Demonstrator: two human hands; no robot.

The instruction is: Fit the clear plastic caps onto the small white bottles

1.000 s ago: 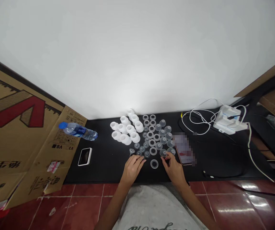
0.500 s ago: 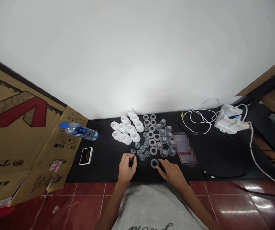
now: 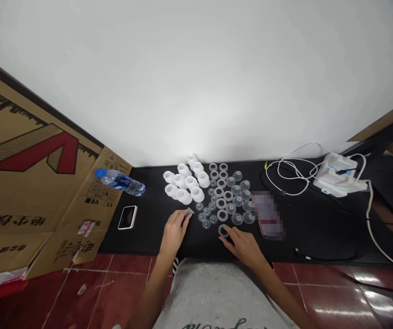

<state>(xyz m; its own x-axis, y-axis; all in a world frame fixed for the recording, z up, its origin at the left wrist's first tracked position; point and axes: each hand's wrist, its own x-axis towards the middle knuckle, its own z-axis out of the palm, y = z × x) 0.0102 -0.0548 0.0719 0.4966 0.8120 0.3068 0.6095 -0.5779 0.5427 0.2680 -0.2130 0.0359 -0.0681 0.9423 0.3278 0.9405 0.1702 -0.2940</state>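
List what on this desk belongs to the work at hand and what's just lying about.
In the work:
left hand, at a small clear piece
right hand, at a clear ring
clear round caps
white plastic pieces

Lying about:
water bottle
phone
white-edged black device
white charger with cables
cardboard sheet
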